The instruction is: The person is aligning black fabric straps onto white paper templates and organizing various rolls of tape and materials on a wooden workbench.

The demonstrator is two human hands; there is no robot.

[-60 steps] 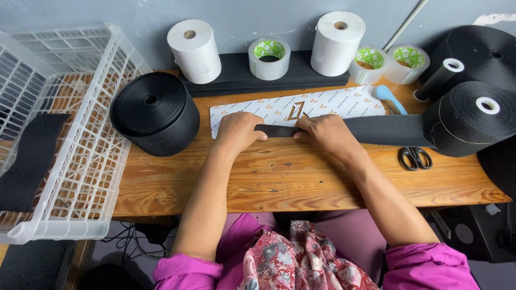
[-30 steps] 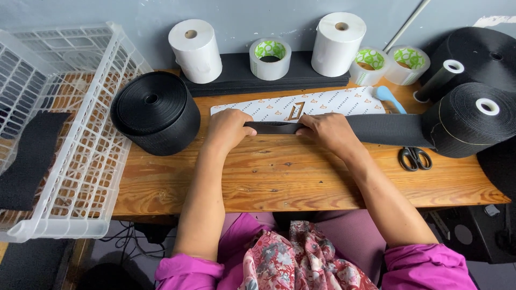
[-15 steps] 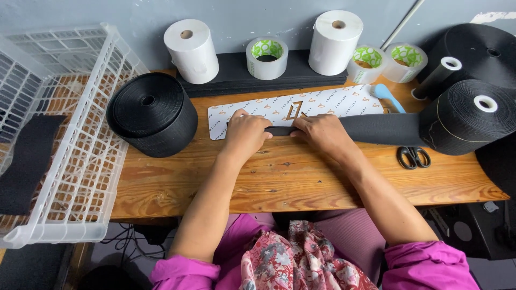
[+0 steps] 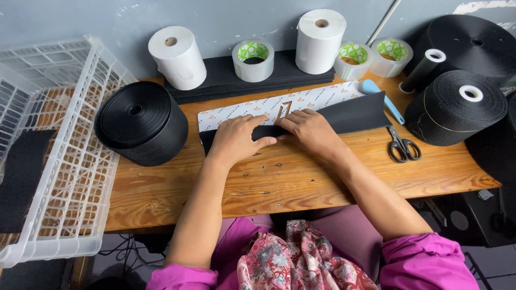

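A black strip [image 4: 355, 114] lies across the wooden table [image 4: 295, 182], over a long white patterned template [image 4: 328, 98]. My left hand [image 4: 236, 140] presses on the strip near its left end. My right hand [image 4: 310, 131] rests just to the right, and the fingertips of both hands meet on the strip at the middle. The strip's right end is wide and angled and stops short of the big black roll [image 4: 457, 107] on the right.
Scissors [image 4: 403, 146] and a blue-handled tool [image 4: 376, 92] lie by the strip's right end. Another black roll [image 4: 140, 123] stands left, beside a white wire basket [image 4: 64, 161]. White paper rolls [image 4: 177, 56] and tape rolls [image 4: 252, 59] line the wall.
The strip has slid to the left: its left end now shows past my left hand and its right end is clear of the right roll. Both hands stay on it.
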